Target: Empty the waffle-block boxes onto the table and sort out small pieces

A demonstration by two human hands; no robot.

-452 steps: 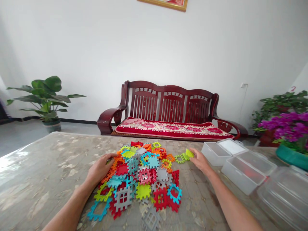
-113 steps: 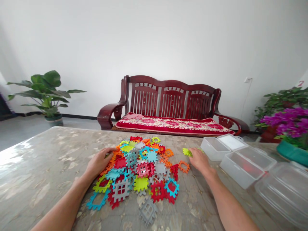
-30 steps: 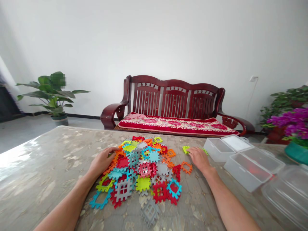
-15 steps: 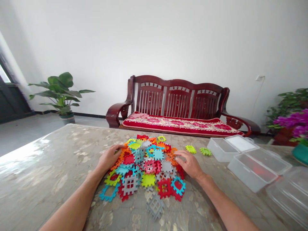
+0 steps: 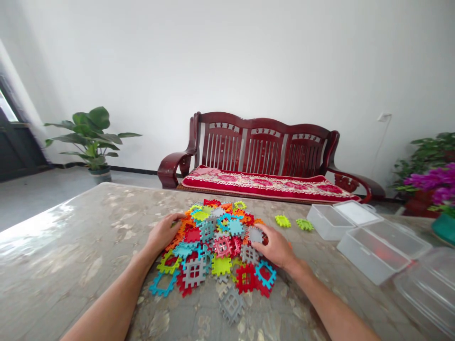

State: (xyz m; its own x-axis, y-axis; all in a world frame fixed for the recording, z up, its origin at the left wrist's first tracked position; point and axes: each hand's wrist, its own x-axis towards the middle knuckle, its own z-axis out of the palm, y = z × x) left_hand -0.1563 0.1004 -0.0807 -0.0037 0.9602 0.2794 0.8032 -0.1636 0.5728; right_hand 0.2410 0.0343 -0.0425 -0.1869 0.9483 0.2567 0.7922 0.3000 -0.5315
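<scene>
A heap of flat toothed plastic tiles (image 5: 216, 246) in red, orange, grey, teal and lime lies on the marbled table (image 5: 71, 255). My left hand (image 5: 164, 233) rests on the heap's left edge, fingers curled over orange and lime tiles. My right hand (image 5: 276, 247) is on the heap's right side, its fingertips pinched on a grey tile (image 5: 255, 235). Two lime tiles (image 5: 283, 220) (image 5: 304, 224) lie apart to the right of the heap. A grey tile (image 5: 231, 305) lies alone at the near edge.
Clear plastic boxes (image 5: 329, 221) (image 5: 382, 248) and a lid (image 5: 424, 289) stand at the right of the table. Purple flowers in a teal pot (image 5: 442, 208) are at the far right. A red wooden bench (image 5: 263, 166) and a leafy plant (image 5: 93, 137) stand behind the table.
My right hand left the lime tiles at the right, moved back onto the heap and closed its fingertips on a grey tile. The left hand stayed put.
</scene>
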